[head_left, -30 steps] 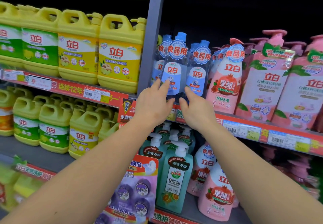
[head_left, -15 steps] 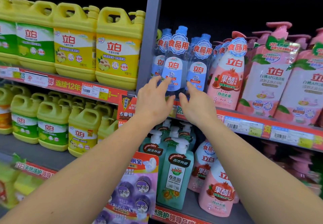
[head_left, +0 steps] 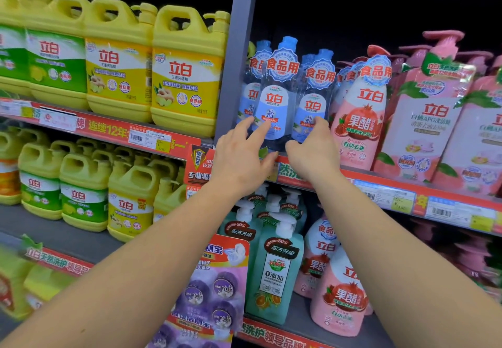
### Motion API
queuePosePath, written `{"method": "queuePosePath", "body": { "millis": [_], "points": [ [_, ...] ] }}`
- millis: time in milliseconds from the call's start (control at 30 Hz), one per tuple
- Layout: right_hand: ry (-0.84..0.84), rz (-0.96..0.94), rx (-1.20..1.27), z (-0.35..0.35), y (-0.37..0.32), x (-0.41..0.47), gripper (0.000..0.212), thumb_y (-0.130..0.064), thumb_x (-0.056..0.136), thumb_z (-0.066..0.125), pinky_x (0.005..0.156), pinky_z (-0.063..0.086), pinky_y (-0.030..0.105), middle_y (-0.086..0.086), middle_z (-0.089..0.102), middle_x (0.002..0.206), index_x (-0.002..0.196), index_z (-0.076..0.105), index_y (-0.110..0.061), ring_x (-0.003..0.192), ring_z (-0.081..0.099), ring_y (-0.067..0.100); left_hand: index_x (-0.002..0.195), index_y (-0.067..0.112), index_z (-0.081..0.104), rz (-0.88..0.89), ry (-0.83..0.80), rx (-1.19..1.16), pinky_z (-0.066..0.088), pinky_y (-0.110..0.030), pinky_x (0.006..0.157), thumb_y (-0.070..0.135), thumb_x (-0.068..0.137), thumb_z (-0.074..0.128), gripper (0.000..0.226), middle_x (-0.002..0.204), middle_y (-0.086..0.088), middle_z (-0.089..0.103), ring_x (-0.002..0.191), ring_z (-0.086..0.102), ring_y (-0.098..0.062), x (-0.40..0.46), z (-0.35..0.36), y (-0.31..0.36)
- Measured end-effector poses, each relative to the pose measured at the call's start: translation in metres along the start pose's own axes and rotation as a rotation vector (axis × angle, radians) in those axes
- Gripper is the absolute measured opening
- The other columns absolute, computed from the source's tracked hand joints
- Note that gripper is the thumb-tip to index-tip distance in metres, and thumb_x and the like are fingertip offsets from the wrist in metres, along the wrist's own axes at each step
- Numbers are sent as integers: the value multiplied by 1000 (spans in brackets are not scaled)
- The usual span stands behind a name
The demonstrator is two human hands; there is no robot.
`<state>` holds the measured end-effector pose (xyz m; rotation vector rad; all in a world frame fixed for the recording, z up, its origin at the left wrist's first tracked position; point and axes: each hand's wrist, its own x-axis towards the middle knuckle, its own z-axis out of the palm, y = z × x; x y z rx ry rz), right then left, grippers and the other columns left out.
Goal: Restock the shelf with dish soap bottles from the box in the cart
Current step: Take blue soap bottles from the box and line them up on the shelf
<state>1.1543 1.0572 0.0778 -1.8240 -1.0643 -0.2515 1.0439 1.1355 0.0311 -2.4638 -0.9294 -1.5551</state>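
Shop shelf (head_left: pixel 385 184), upper tier: blue dish soap bottles (head_left: pixel 274 108) upright at front edge; left hand (head_left: pixel 239 157) and right hand (head_left: pixel 312 149), fingers extended against labels, apparently squaring the row; nothing pinched.

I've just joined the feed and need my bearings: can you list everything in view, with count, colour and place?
Clear blue-capped dish soap bottles: at least four, upper shelf right of the post.
Yellow jugs: four in the front row, yellow with yellow or green labels, upper shelf left.
Lower yellow jugs: several rows, shelf below on the left.
Pink pump bottles: several, upper shelf right.
Pink pomegranate bottle: one in front, beside the blue-capped ones.
Teal pump bottles: several, lower shelf centre.
Purple hanging pack: one, lower centre.
Grey post: one, centre.
Left hand: fingers straight, touching a blue-capped bottle.
Right hand: fingertips on the neighbouring bottle.
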Motion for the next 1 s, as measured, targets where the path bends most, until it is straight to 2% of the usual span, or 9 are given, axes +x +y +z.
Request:
{"method": "queuePosePath", "body": {
  "millis": [133, 300, 500, 600, 667, 800, 1000],
  "points": [
    [19, 3, 50, -4, 2, -1, 70, -18, 76, 60, 101, 43, 47, 5, 53, 135, 141, 35, -19, 121, 50, 31, 146, 22, 42, -2, -5, -50, 33, -42, 108, 45, 85, 67, 69, 148, -9, 40, 134, 40, -26, 3, -4, -3],
    [37, -80, -20, -6, 9, -3, 67, -15, 82, 62, 109, 35, 43, 5, 46, 143, 143, 36, -16, 131, 40, 29, 147, 23, 38, -48, -8, -126, 30, -39, 111, 46, 81, 72, 78, 149, -5, 39, 137, 38, -22, 7, -6, -4],
    [43, -145, -118, -4, 15, -2, 66, -24, 85, 60, 111, 32, 44, 8, 38, 148, 145, 33, -19, 136, 33, 30, 149, 28, 35, -63, -29, -138, 33, -39, 109, 49, 80, 71, 80, 148, -4, 39, 134, 39, -24, 8, -8, -6],
    [29, -171, -224, 0, 19, -4, 61, -31, 89, 53, 114, 26, 46, 11, 32, 152, 146, 35, -21, 140, 27, 31, 149, 39, 30, -30, -54, -52, 32, -43, 109, 52, 84, 65, 74, 153, -7, 33, 135, 38, -27, 6, -6, -6],
    [74, -215, -255, 2, 21, -10, 55, -34, 93, 51, 113, 23, 43, 10, 29, 153, 145, 39, -22, 141, 26, 29, 147, 40, 33, -21, -56, -16, 32, -44, 108, 52, 85, 63, 70, 153, -8, 32, 132, 38, -29, 4, -4, -6],
    [139, -450, -298, 9, 25, -20, 46, -37, 93, 52, 109, 23, 43, 3, 41, 147, 138, 48, -30, 135, 34, 25, 141, 31, 47, -2, 47, 33, 35, -49, 103, 48, 81, 68, 66, 145, -12, 42, 127, 42, -33, -1, 0, -6],
    [70, -454, -342, 8, 33, -17, 50, -45, 94, 46, 111, 23, 43, 1, 44, 145, 143, 40, -38, 135, 34, 25, 141, 31, 46, -57, 23, 75, 29, -48, 107, 56, 79, 50, 67, 146, -10, 42, 132, 39, -31, -5, 2, 0]
  ]
}}
